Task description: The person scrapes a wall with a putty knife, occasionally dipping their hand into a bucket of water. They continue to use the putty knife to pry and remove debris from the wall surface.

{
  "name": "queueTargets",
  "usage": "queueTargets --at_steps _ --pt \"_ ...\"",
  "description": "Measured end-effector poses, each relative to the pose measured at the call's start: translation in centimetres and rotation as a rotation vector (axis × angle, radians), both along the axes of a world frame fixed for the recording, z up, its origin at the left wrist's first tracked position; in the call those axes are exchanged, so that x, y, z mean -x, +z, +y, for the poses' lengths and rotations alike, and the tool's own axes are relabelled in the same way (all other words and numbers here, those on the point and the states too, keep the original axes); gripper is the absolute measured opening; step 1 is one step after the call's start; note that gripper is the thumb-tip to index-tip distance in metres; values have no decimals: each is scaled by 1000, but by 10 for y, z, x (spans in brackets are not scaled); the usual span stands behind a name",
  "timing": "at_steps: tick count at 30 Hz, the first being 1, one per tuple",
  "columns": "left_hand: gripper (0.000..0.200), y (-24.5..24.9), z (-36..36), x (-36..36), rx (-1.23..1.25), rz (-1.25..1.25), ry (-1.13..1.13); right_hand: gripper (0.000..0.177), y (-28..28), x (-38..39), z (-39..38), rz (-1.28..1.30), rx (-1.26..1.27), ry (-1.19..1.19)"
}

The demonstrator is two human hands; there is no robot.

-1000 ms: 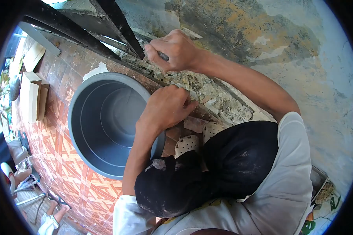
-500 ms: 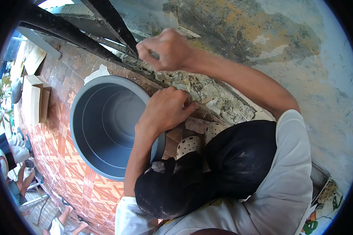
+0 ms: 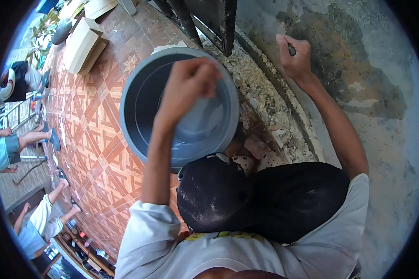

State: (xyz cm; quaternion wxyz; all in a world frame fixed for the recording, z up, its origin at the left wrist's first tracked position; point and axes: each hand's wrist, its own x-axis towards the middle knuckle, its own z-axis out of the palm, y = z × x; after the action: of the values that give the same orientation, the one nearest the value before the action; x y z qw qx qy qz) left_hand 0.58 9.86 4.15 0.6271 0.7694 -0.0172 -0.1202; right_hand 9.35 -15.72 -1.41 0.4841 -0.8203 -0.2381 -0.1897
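My left hand [image 3: 188,86] is raised over the grey tub [image 3: 130,135], its fingers curled and blurred; whether anything is between them cannot be made out. The tub stands on the tiled floor in front of my knees, with its wide mouth facing up. Farther right, my right hand [image 3: 294,59] is closed in a fist around a small dark object [image 3: 291,49] in front of the stained wall. Below that hand runs a strip of broken, crumbly masonry [image 3: 270,102] along the wall's foot.
Black metal bars [image 3: 227,28] rise behind the tub. A cardboard box [image 3: 83,45] lies on the patterned tiles [image 3: 95,135] at the upper left. Several people, partly seen, are at the left edge, one in green shorts [image 3: 5,153]. My knees in black cloth [image 3: 214,193] are just below the tub.
The view has turned, so the tub appears farther right and higher. My left hand has moved from beside the masonry to over the tub. My right hand has moved right, still closed.
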Motion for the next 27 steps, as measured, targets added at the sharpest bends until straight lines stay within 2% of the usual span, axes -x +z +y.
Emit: queueTargets --at_steps 1,3,6,8,11,14,16,18,20,22,24,26,27 --pt "29 -13 21 -4 -101 79 30 34 3 -4 -3 -6 -48 -9" --pt "31 -72 47 -2 -210 259 90 37 16 -15 -9 -17 -138 -33" --pt "33 -144 59 13 -470 399 7 40 53 -10 -2 121 -470 104" --pt "33 -193 70 20 -577 409 -93 39 58 -10 -9 104 -501 129" --pt "32 -189 58 22 -596 504 -89 38 69 -7 -17 53 -530 93" --pt "32 -137 40 13 -510 694 -195 38 73 -8 -34 11 -561 68" --pt "31 -81 32 -6 -505 516 -258 38 77 -9 -40 21 -608 38" --pt "32 -7 9 -26 -462 227 -279 38 84 -7 -38 72 -668 -25" --pt "32 26 -31 -57 -384 15 -304 39 88 -6 -37 64 -664 -17" --pt "26 21 -81 -91 -166 46 -351 39 96 -3 -32 67 -688 -14" --pt "25 -20 -128 -133 -104 -207 -419 39 107 2 -29 78 -737 -20" --pt "29 -42 -148 -164 -233 -189 -480 39 108 2 -31 -20 -698 16" --pt "30 -44 -153 -166 -189 -98 -433 39 110 3 -34 -70 -676 31"
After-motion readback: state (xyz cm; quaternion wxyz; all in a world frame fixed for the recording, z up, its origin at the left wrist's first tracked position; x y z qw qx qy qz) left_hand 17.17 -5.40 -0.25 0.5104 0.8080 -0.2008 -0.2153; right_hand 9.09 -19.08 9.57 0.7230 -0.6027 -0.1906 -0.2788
